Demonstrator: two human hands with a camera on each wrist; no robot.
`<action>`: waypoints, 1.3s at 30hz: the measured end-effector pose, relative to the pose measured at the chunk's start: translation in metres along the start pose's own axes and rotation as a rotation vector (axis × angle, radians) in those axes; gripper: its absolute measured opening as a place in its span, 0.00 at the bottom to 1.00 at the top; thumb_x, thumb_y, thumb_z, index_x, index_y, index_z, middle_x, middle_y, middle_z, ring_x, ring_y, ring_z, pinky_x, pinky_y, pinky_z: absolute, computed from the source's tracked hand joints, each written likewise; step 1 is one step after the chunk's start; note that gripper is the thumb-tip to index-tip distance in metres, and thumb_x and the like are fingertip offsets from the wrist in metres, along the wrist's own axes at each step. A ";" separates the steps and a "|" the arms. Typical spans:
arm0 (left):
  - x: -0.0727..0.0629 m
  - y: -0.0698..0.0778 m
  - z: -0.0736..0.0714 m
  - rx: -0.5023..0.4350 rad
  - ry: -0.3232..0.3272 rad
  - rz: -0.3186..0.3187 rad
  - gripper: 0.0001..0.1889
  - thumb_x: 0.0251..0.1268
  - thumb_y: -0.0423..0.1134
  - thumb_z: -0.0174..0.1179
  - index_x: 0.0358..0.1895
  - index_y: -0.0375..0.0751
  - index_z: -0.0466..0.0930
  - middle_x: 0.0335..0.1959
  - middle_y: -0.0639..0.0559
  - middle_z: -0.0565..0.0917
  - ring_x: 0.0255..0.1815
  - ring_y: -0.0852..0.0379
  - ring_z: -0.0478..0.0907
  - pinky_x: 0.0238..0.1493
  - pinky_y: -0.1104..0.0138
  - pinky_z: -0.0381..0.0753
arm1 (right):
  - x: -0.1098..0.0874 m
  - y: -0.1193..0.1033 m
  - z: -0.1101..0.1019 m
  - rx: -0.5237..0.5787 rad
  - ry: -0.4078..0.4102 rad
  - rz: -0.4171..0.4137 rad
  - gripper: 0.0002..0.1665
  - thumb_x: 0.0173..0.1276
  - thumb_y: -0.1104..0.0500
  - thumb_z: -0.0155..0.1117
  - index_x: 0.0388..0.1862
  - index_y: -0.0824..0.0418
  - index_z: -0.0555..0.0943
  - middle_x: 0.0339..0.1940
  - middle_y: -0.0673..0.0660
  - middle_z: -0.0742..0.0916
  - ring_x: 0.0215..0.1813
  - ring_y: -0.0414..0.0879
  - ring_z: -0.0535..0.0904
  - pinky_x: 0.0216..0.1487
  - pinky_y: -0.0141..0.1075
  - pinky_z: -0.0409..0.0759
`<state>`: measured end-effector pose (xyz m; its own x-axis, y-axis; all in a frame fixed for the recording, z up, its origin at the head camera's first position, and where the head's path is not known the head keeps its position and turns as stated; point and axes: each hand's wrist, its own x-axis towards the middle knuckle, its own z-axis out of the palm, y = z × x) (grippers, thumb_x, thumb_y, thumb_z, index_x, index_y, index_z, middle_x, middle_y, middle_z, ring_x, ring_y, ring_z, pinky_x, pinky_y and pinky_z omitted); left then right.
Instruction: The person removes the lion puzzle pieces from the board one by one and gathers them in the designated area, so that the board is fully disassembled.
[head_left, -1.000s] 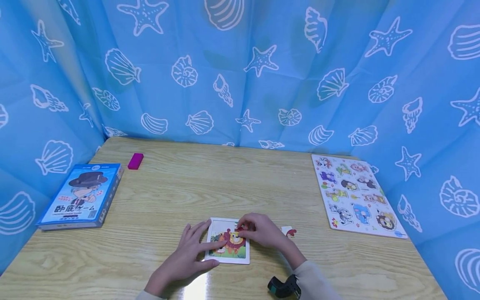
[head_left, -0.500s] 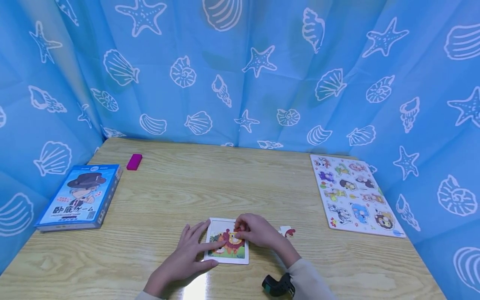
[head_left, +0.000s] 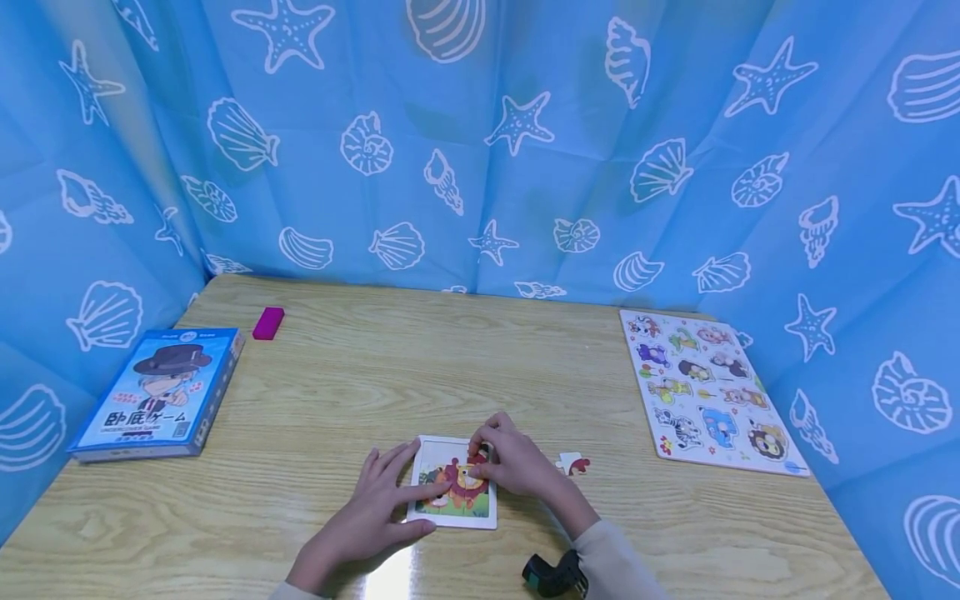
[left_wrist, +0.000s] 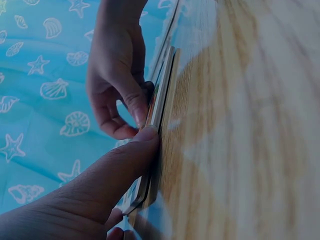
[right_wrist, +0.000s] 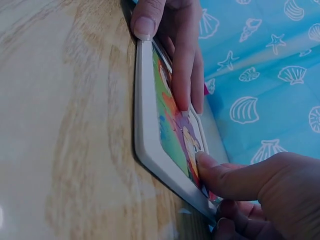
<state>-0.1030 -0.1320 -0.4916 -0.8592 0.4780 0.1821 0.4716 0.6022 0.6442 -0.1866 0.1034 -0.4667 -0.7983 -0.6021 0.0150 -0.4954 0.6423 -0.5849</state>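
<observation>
A small white-framed jigsaw puzzle (head_left: 442, 510) with a lion picture lies flat on the table. My left hand (head_left: 378, 504) rests across its left side with fingers spread and mostly straight. The index finger touches the picture, and in the left wrist view the thumb (left_wrist: 115, 165) presses the frame's near edge. At the upper right corner, my right hand (head_left: 517, 458) has curled fingers and pinches a reddish puzzle piece (head_left: 477, 457), partly covered by the fingers. Its thumb (right_wrist: 215, 172) touches the picture in the right wrist view. One loose puzzle piece (head_left: 573, 463), white and red, lies right of the frame.
A blue game box (head_left: 161, 392) lies at the left, with a magenta block (head_left: 268, 323) behind it. On the right lies a white animal puzzle board (head_left: 705, 392). Blue shell-print curtains (head_left: 450, 150) enclose the wooden table (head_left: 420, 358). A black wrist device (head_left: 551, 575) sits by the right sleeve.
The right hand's fingers have shifted slightly upward at the puzzle's corner, and its knuckles are raised. My left hand keeps its place on the frame.
</observation>
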 end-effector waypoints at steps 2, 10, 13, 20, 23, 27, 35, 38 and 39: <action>0.000 0.000 0.000 0.000 0.001 0.002 0.24 0.59 0.53 0.63 0.60 0.53 0.78 0.72 0.33 0.53 0.71 0.34 0.45 0.64 0.36 0.31 | 0.000 0.001 0.000 0.001 0.005 -0.007 0.10 0.59 0.62 0.71 0.34 0.55 0.77 0.43 0.53 0.72 0.29 0.38 0.70 0.30 0.32 0.70; 0.001 0.002 -0.001 -0.002 0.007 0.009 0.24 0.60 0.52 0.63 0.59 0.53 0.78 0.72 0.33 0.53 0.70 0.33 0.45 0.64 0.35 0.32 | 0.001 0.006 -0.001 0.065 0.018 -0.047 0.08 0.62 0.61 0.68 0.34 0.54 0.76 0.37 0.50 0.74 0.31 0.40 0.69 0.31 0.32 0.70; 0.001 0.002 -0.001 -0.006 0.008 0.009 0.23 0.60 0.52 0.62 0.59 0.53 0.78 0.72 0.33 0.53 0.71 0.33 0.45 0.64 0.35 0.32 | 0.002 0.008 -0.002 0.118 0.014 -0.054 0.08 0.66 0.61 0.64 0.41 0.56 0.75 0.36 0.50 0.74 0.30 0.40 0.69 0.30 0.32 0.70; 0.000 0.002 -0.001 0.001 0.014 0.009 0.23 0.61 0.53 0.62 0.59 0.53 0.78 0.72 0.32 0.53 0.70 0.33 0.45 0.64 0.36 0.33 | 0.003 0.009 -0.004 0.202 -0.015 -0.025 0.11 0.69 0.59 0.60 0.48 0.61 0.77 0.29 0.47 0.77 0.27 0.39 0.69 0.29 0.32 0.70; 0.000 0.002 -0.001 -0.003 0.005 -0.004 0.24 0.61 0.54 0.62 0.59 0.53 0.78 0.72 0.33 0.52 0.71 0.34 0.45 0.65 0.37 0.31 | 0.002 0.009 -0.004 0.189 -0.022 -0.034 0.08 0.71 0.58 0.58 0.44 0.60 0.80 0.28 0.46 0.78 0.28 0.39 0.71 0.30 0.32 0.71; -0.001 0.001 0.000 -0.009 0.000 -0.014 0.24 0.61 0.55 0.61 0.60 0.54 0.78 0.72 0.34 0.52 0.71 0.34 0.44 0.65 0.37 0.31 | 0.001 0.009 -0.004 0.219 -0.009 -0.023 0.09 0.73 0.58 0.55 0.43 0.60 0.80 0.28 0.46 0.80 0.27 0.39 0.73 0.28 0.32 0.73; -0.001 0.001 0.000 -0.001 -0.005 -0.021 0.24 0.61 0.56 0.61 0.60 0.54 0.78 0.72 0.34 0.52 0.71 0.34 0.44 0.65 0.37 0.31 | -0.005 0.015 -0.010 0.264 0.063 0.069 0.11 0.72 0.56 0.57 0.44 0.61 0.80 0.24 0.47 0.79 0.26 0.40 0.73 0.26 0.32 0.72; -0.001 0.001 0.000 -0.003 -0.005 -0.024 0.24 0.61 0.55 0.61 0.60 0.54 0.78 0.73 0.34 0.52 0.71 0.34 0.44 0.65 0.38 0.30 | -0.009 0.021 -0.014 0.284 0.077 0.092 0.10 0.72 0.57 0.57 0.44 0.62 0.80 0.22 0.48 0.79 0.23 0.40 0.73 0.23 0.31 0.72; -0.001 0.001 0.000 -0.005 -0.005 -0.024 0.24 0.60 0.55 0.61 0.60 0.54 0.78 0.73 0.34 0.52 0.71 0.35 0.44 0.65 0.38 0.30 | -0.010 0.023 -0.016 0.295 0.079 0.099 0.10 0.72 0.57 0.57 0.44 0.62 0.80 0.21 0.49 0.79 0.23 0.41 0.73 0.21 0.31 0.72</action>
<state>-0.1020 -0.1316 -0.4906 -0.8693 0.4668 0.1623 0.4496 0.6105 0.6521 -0.1953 0.1323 -0.4676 -0.8676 -0.4973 0.0020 -0.3022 0.5241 -0.7962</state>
